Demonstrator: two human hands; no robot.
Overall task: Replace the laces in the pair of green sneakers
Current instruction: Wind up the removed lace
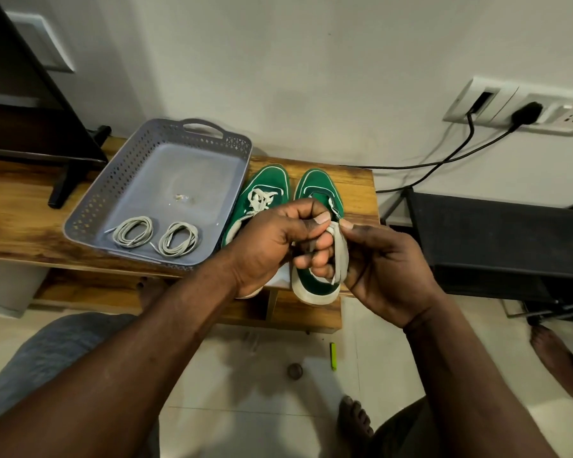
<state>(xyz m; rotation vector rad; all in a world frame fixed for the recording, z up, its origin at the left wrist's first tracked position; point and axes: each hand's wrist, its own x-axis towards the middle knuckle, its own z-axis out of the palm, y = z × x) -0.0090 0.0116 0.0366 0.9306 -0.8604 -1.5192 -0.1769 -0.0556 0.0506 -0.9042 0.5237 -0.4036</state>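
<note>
Two green sneakers stand side by side on a wooden bench point(20, 209), toes toward the wall. The left sneaker point(265, 185) still carries a loosened white lace over its tongue. Above the right sneaker point(316, 186), my left hand point(278, 239) grips a bundle of white lace point(339, 249) in curled fingers. My right hand point(387, 262) pinches the same lace at its top end, beside my left thumb. A strand runs from there down to the right sneaker's eyelets. Two coiled white laces point(134, 232) point(178, 239) lie in a grey perforated tray point(192, 133).
The grey tray sits left of the sneakers on the bench. A dark stand foot point(63, 183) rests at the bench's left. A black rack point(493, 239) stands at the right, with cables point(444, 160) running to wall sockets. On the tiled floor lie a green lighter point(333, 356) and a small round object point(294, 371).
</note>
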